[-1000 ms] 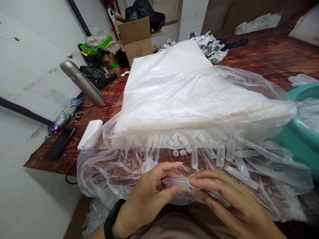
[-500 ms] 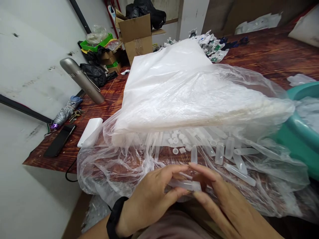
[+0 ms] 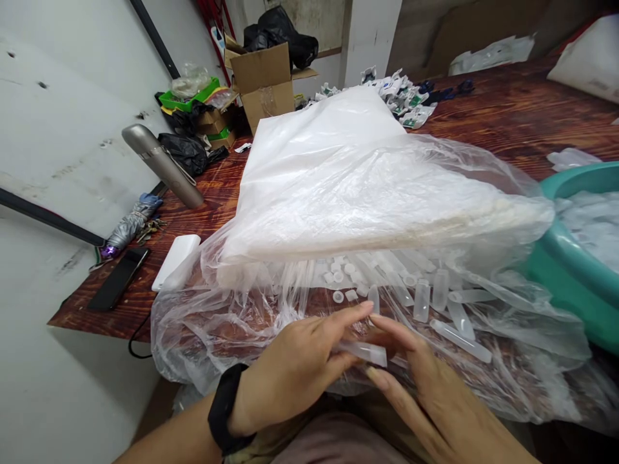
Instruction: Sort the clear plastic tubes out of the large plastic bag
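Observation:
My left hand (image 3: 294, 364), with a black band on the wrist, is closed on a translucent plastic tube (image 3: 370, 352) near the bottom middle. The tube's capped-looking end points right. My right hand (image 3: 425, 386) is beside it, thumb and fingers apart around the tube's right end, with nothing visibly gripped. Just beyond the hands lie small white caps (image 3: 338, 296) and several more tubes (image 3: 422, 300), partly under clear plastic film (image 3: 217, 322). A large white bag (image 3: 329, 174) rests behind them on the wooden table (image 3: 493, 116).
At the right stands a teal basin (image 3: 570, 258) with translucent pieces inside. On the left are a black phone (image 3: 118, 278), a white power bank (image 3: 176, 261), a grey flask (image 3: 164, 166) and a folded umbrella (image 3: 133, 222). A cardboard box (image 3: 265, 84) stands at the back.
The tube has tilted, its right end now a little higher. My right thumb has drawn slightly left and away from it. The view has shifted slightly.

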The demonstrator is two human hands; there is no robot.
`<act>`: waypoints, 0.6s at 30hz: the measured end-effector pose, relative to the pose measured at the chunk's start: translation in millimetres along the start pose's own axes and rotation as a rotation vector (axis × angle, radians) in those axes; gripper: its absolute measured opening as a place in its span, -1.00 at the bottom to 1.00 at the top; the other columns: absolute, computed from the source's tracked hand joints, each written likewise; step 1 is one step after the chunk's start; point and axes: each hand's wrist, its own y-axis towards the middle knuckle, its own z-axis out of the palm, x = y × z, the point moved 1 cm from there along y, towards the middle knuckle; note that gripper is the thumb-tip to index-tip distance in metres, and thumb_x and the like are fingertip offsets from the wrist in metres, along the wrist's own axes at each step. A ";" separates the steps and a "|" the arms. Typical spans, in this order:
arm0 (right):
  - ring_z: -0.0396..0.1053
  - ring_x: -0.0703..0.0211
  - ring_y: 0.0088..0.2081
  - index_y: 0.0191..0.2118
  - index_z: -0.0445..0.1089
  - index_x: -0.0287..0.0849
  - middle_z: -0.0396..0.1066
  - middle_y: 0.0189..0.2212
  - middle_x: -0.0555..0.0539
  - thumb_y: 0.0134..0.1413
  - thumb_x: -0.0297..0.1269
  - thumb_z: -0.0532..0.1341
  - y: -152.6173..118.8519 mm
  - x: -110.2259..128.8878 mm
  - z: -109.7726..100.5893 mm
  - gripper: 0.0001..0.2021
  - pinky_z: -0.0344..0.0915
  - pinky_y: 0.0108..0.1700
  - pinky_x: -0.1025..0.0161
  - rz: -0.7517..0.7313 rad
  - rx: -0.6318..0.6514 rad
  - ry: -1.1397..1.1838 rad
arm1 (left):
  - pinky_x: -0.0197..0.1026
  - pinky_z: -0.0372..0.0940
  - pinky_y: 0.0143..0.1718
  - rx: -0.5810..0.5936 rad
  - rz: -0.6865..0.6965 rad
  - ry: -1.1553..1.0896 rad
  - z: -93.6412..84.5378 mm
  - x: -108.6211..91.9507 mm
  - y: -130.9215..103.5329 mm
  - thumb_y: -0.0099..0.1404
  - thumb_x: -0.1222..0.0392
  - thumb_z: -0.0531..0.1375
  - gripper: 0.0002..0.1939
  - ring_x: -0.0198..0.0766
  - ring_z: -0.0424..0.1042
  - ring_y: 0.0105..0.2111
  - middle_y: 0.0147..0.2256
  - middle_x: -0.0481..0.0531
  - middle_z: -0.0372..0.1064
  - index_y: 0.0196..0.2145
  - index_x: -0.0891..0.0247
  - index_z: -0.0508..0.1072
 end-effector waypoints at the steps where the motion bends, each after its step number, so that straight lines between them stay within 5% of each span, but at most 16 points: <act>1: 0.67 0.06 0.01 0.36 0.18 -0.03 0.63 0.04 -0.19 0.57 -0.18 0.04 0.6 1.2 -0.8 -0.63 0.62 0.02 0.21 -0.042 -0.013 -0.003 | -0.18 0.34 0.33 0.000 0.020 0.029 -0.9 0.0 1.4 0.50 0.31 0.28 -0.33 -0.18 0.49 0.28 0.38 0.06 0.37 0.46 0.08 0.19; 4: 0.64 0.10 0.01 0.26 0.25 0.00 0.61 -0.05 -0.14 0.59 -0.23 0.00 2.3 2.9 -1.8 -0.73 0.56 0.09 0.23 -0.080 -0.069 0.010 | -0.21 0.35 0.30 0.029 0.123 0.123 -3.2 0.5 7.6 0.57 0.30 0.19 -0.39 -0.20 0.51 0.26 0.35 0.09 0.41 0.47 0.14 0.15; 7: 0.65 0.16 -0.16 0.21 0.22 -0.01 0.57 -0.15 -0.08 0.60 -0.16 -0.01 7.0 -6.9 0.8 -0.76 0.56 -0.13 0.33 0.089 -0.099 0.058 | -0.16 0.40 0.23 0.076 0.218 0.232 -9.6 3.3 24.8 0.62 0.29 0.07 -0.48 -0.15 0.55 0.18 0.26 0.18 0.49 0.46 0.22 0.17; 10: 0.59 0.17 -0.32 0.24 0.16 -0.08 0.51 -0.26 -0.04 0.61 -0.14 -0.03 19.8 -25.4 7.5 -0.74 0.51 -0.29 0.31 0.153 -0.119 0.009 | -0.05 0.43 0.16 0.073 0.133 0.392 -22.2 9.8 60.5 0.62 0.26 0.02 -0.63 -0.06 0.55 0.08 0.11 0.22 0.54 0.29 0.25 0.37; 15: 0.53 -0.18 -0.08 0.05 0.40 -0.10 0.53 -0.11 -0.22 0.53 -0.21 0.08 45.1 -44.4 31.4 -0.80 0.46 -0.04 -0.09 0.033 -0.025 -0.176 | 0.12 0.31 0.29 0.058 0.033 0.536 -33.1 23.2 131.6 0.50 0.34 0.10 -0.72 0.10 0.50 0.16 0.10 0.29 0.54 0.07 0.30 0.52; 18: 0.49 -0.24 -0.02 0.04 0.47 -0.12 0.53 0.01 -0.28 0.46 -0.39 0.11 47.8 -45.5 42.9 -0.78 0.42 -0.03 -0.11 -0.013 0.043 -0.240 | 0.06 0.23 0.38 0.093 0.052 0.533 -30.3 31.9 154.2 0.40 0.30 0.28 -0.76 0.11 0.44 0.25 0.17 0.24 0.53 0.01 0.26 0.56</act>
